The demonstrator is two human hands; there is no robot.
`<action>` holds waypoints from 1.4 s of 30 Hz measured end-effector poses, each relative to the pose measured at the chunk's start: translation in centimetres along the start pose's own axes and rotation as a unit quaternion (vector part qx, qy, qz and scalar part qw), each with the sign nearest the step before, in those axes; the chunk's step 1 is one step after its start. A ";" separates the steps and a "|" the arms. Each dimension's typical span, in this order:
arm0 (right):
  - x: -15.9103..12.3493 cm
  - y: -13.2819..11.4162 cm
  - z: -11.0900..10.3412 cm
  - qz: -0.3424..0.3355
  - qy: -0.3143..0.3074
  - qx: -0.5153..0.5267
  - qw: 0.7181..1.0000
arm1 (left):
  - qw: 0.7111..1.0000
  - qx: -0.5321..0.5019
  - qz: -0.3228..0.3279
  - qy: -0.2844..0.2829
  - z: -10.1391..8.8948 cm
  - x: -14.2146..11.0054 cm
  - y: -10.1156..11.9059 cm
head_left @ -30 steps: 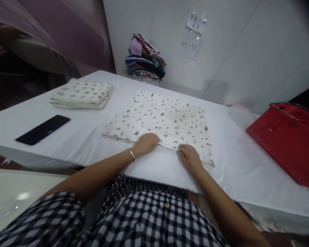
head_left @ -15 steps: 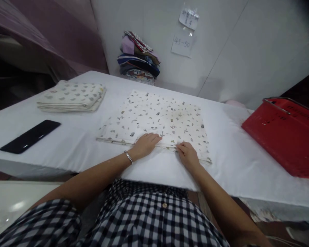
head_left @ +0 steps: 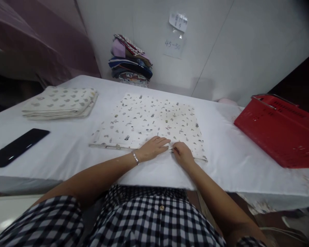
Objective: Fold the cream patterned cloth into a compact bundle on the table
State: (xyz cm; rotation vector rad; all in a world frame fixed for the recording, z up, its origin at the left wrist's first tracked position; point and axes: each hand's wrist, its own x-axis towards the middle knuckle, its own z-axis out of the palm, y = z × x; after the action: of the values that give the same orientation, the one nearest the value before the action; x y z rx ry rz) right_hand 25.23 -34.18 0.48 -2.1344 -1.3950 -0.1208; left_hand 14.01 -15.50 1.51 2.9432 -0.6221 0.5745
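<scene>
Pinching the printed cloth by its near edge: right hand. Left hand rests flat just beside it, fingers extended. Risk: uneven pull from the pinch could skew layers or crease that edge. Cloth lies flat on white table, mostly beyond both hands.

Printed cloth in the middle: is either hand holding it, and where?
The right hand appears to pinch the printed cloth at its near edge; the left hand lies flat on that edge, with no visible grip.
</scene>
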 end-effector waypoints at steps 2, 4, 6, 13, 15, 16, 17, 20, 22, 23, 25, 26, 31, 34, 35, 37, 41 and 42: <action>0.2 0.0 0.0 0.011 0.006 0.000 1.000 | 1.000 -0.005 0.011 -0.005 -0.1 0.2 0.3; 0.3 -0.1 0.0 0.026 0.014 -0.006 1.000 | 1.000 -0.011 0.015 -0.014 -0.1 0.4 0.5; 0.3 -0.1 0.0 0.031 0.018 -0.015 0.999 | 1.000 -0.014 -0.007 -0.019 0.0 0.6 0.7; 0.3 -0.2 -0.1 0.007 0.004 -0.023 1.000 | 0.998 0.006 -0.051 -0.040 0.3 1.0 0.7; 0.4 -0.2 -0.2 0.010 0.006 -0.019 1.000 | 0.998 -0.001 -0.053 -0.026 0.2 1.1 0.9; 0.4 -0.2 -0.2 0.009 0.005 -0.017 1.000 | 0.998 -0.008 -0.064 -0.018 0.2 1.0 1.0; 0.4 -0.2 -0.2 0.004 0.003 -0.014 1.000 | 0.997 -0.017 -0.079 -0.013 0.2 1.0 1.1; 0.1 0.0 -0.2 -0.023 -0.005 0.003 1.000 | 0.991 -0.049 -0.121 -0.008 0.2 0.8 1.3; -0.2 0.0 -0.3 -0.038 -0.005 0.014 0.999 | 0.989 -0.066 -0.129 -0.005 0.3 0.7 1.3; -0.3 0.0 -0.4 -0.045 -0.005 0.016 0.999 | 0.989 -0.071 -0.131 -0.003 0.4 0.7 1.3; -0.5 0.0 -0.5 -0.058 -0.007 0.014 0.998 | 0.988 -0.078 -0.136 0.002 0.5 0.7 1.3; -0.6 0.0 -0.6 -0.063 -0.010 0.009 0.998 | 0.987 -0.080 -0.140 0.004 0.5 0.7 1.3; -0.8 0.0 -0.5 -0.058 -0.018 -0.041 0.997 | 0.987 -0.078 -0.143 0.018 0.6 0.7 1.4; -0.8 0.1 -0.2 -0.046 -0.011 -0.046 0.998 | 0.986 -0.077 -0.143 0.023 0.7 0.6 1.4; -0.8 0.1 -0.2 -0.046 -0.010 -0.043 0.998 | 0.986 -0.079 -0.143 0.023 0.7 0.6 1.4; -0.8 0.2 -0.1 -0.050 -0.011 -0.040 0.998 | 0.986 -0.083 -0.145 0.023 0.7 0.6 1.4; -0.8 0.3 -0.3 -0.045 -0.008 -0.027 0.999 | 0.982 -0.086 -0.165 0.017 1.0 0.5 1.4; -0.7 0.3 -0.3 -0.042 -0.011 -0.024 0.999 | 0.981 -0.086 -0.173 0.015 1.1 0.5 1.4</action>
State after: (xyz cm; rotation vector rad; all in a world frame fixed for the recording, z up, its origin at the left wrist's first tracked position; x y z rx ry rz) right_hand 25.23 -35.03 0.37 -2.1219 -1.5098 -0.1645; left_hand 14.26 -17.18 0.64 2.7780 -0.1396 0.4988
